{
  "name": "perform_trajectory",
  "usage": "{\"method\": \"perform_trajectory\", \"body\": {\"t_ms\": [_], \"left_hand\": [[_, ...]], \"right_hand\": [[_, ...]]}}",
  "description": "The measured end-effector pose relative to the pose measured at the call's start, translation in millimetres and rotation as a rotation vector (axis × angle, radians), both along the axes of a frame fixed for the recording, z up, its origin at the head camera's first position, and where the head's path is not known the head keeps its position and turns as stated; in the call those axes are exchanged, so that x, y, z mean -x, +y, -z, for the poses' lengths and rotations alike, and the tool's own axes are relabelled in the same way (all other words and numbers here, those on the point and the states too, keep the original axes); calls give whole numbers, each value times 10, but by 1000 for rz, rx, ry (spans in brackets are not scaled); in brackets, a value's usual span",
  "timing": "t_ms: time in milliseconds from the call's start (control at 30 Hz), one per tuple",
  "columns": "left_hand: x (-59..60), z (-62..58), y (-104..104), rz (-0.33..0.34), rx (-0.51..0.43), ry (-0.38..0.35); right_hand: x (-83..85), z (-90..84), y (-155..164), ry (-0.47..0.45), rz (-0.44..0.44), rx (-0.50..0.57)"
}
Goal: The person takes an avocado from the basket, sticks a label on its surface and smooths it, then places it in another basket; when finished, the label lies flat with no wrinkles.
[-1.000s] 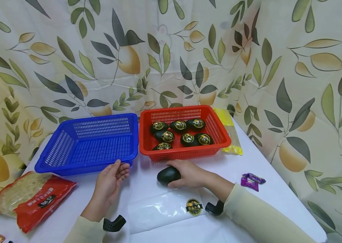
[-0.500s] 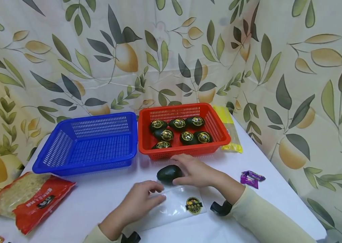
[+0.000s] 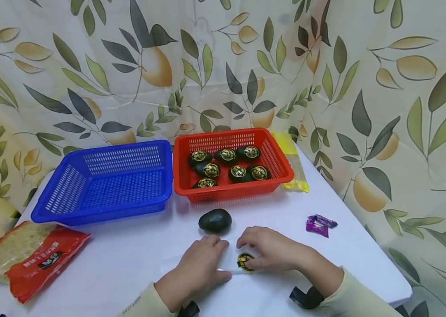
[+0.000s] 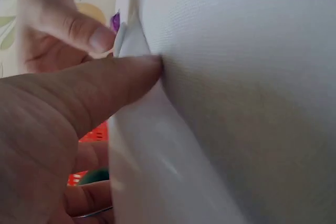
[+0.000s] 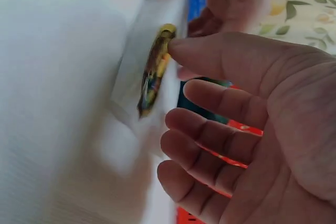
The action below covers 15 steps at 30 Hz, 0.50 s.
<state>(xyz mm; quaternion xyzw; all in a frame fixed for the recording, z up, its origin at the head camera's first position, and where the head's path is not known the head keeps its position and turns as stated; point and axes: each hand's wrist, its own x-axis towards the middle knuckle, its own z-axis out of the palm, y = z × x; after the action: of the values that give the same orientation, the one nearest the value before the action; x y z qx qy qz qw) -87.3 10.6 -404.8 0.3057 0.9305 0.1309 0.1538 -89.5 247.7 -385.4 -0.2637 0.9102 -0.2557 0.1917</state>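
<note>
A clear plastic bag [image 3: 228, 263] with a round black-and-gold label [image 3: 245, 261] lies at the front middle of the table, its near edge lifted. My left hand [image 3: 197, 268] pinches that edge between thumb and fingers, as the left wrist view shows. At the label, my right hand [image 3: 272, 250] touches the bag with its thumb [image 5: 210, 59]; its other fingers are loosely bent and apart from the thumb. Just beyond both hands a dark green avocado [image 3: 215, 221] rests on the white cloth, with no label visible on it.
Behind stand a blue basket [image 3: 100, 211] and a red basket [image 3: 239, 191], the red one holding several labelled avocados [image 3: 260, 172]. A red food bag [image 3: 38, 264] lies left, a yellow packet [image 3: 301, 184] back right. Purple wrapped sweets [image 3: 318, 225] sit near the right edge.
My right hand has let go of the avocado and come down to the bag's label. My left hand has moved right from beside the blue basket and taken the bag's edge.
</note>
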Motion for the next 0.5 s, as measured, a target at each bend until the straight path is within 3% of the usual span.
{"method": "perform_trajectory", "body": {"t_ms": [367, 500], "left_hand": [[71, 39, -73, -41, -196, -18], [97, 31, -105, -39, -224, -54]], "right_hand": [[-15, 48, -59, 17, -79, 36], [0, 20, -72, 21, -126, 37]]}}
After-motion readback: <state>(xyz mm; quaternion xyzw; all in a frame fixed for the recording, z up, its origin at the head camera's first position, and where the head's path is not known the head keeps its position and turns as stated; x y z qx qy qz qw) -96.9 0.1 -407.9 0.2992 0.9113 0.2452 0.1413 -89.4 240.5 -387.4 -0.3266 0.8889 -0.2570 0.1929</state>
